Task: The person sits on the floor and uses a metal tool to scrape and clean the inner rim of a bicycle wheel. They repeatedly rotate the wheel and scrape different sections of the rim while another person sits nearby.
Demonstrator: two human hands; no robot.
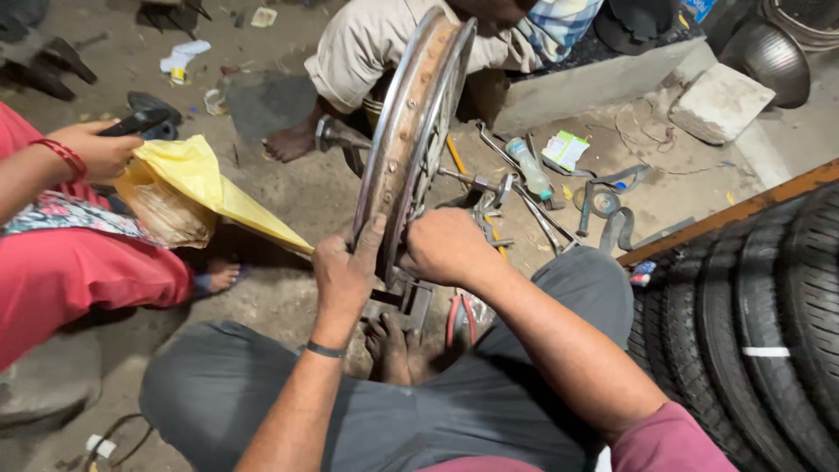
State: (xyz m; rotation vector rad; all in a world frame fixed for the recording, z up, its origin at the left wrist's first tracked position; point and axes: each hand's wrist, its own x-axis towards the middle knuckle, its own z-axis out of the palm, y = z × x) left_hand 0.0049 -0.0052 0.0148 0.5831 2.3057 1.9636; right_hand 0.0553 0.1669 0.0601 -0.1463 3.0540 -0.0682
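Head view, looking down past grey-trousered knees: the left hand (pixel 347 273) is wrapped around the near edge of a rusty spoked wheel rim (pixel 411 131), thumb lying up along the rim's outer face, fingers closed on the metal. The right hand (pixel 447 245) sits just across on the rim's other side, curled shut against the spokes near the bottom; whether it pinches a spoke or a small tool I cannot tell, since the knuckles hide the fingertips. The rim stands upright on edge between the knees, its lower part held in a small stand (pixel 406 301) on the ground, beside the person's bare foot (pixel 389 345).

By the look of it, the work in hand is steadying and adjusting the rim at its spokes, and it seems to be in mid-course. The next move would call for the left hand to keep the rim from rolling while the right works with a firm, small twist.

Just beyond lie spanners and loose tools (pixel 542 205) and a small plastic bottle (pixel 530 168) on the dirt floor. Stacked tyres (pixel 752 332) fill the right side. To the left, another person in red holds a yellow bag (pixel 201 179); a further person squats behind the rim.
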